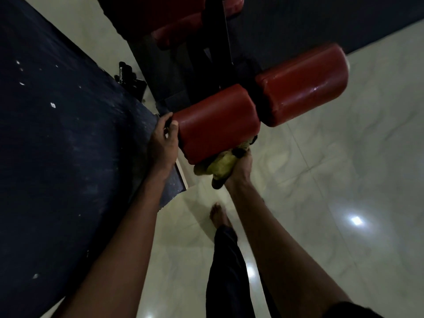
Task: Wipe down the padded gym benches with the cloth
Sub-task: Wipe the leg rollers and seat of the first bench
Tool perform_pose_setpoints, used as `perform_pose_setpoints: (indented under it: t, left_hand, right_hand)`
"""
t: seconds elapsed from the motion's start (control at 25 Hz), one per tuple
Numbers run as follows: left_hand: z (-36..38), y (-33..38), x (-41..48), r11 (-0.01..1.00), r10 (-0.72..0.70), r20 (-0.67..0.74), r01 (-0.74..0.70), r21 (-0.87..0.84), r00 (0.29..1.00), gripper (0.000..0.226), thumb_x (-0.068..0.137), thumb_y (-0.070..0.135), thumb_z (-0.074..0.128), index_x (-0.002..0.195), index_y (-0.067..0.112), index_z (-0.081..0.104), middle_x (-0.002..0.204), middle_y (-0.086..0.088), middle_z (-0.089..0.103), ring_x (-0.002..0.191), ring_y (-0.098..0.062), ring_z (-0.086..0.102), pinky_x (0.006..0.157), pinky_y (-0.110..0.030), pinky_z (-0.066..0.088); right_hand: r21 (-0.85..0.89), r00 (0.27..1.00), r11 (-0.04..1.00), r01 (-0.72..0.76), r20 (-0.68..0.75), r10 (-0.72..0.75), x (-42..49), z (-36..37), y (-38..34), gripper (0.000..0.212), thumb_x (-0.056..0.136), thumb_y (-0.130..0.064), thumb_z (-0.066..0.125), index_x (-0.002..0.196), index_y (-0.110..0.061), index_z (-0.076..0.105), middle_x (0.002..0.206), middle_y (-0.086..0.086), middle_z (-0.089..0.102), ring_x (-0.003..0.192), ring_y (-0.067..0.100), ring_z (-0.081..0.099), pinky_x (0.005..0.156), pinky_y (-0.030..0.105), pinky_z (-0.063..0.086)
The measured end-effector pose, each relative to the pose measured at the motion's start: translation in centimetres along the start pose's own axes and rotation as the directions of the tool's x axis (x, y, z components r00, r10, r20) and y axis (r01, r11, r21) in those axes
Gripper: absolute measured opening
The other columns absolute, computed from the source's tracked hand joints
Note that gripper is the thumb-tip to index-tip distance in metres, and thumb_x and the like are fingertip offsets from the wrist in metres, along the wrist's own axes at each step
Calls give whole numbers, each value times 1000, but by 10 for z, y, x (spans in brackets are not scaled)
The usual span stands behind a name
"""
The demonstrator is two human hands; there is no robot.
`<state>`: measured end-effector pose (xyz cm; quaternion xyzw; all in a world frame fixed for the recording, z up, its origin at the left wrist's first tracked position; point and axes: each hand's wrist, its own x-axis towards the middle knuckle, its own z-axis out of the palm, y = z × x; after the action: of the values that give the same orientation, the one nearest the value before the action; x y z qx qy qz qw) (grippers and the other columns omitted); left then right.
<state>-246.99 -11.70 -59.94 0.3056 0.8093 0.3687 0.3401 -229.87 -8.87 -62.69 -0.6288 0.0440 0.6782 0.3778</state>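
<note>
Centrally, a crumpled yellow-green cloth (220,166) is pressed against the lower near edge of a red cylindrical vinyl pad (215,122), with part of it tucked out of sight beneath. The right hand (239,167) grips the cloth from below, its fingertips buried in the folds. The left hand (164,143) clasps the pad's left end, fingers curled round it. A second red cylindrical pad (302,83) lies just beside it, blurred at its far end. Behind them, a black metal frame (218,42) and further red cushions (174,31) are dim and cut off at the top. Dark speckled matting (57,134) meets pale glossy floor tiles (344,180).
</note>
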Motion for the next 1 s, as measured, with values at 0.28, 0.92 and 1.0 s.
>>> perform_pose_setpoints:
  t: [0.28, 0.92, 1.0]
  left_hand:
    - [14, 9, 0, 972, 170, 14, -170, 163, 985, 47, 102, 26, 33, 142, 9, 51, 150, -17, 45, 139, -31, 42, 114, -35, 36]
    - [15, 1, -5, 994, 106, -3, -106, -17, 994, 61, 100, 53, 36, 151, 21, 43, 158, -7, 37, 144, -23, 38, 113, -49, 40]
    - [15, -1, -5, 996, 73, -15, -73, -44, 997, 65, 99, 53, 34, 155, 19, 36, 163, -6, 28, 148, -21, 30, 118, -48, 35]
  right_hand:
    - [-171, 991, 979, -112, 54, 123, -4, -9, 4, 27, 106, -30, 40, 111, -18, 63, 100, 8, 72, 96, 25, 68, 76, 40, 57]
    - [-697, 523, -38, 716, 571, -632, -62, -15, -33, 64, 97, -13, 58, 156, -28, 37, 163, 4, 34, 146, 26, 38, 111, 45, 43]
    - [-556, 370, -357, 751, 801, -471, -60, -6, -47, 58, 97, -14, 58, 152, -24, 44, 161, 5, 37, 147, 26, 38, 117, 44, 36]
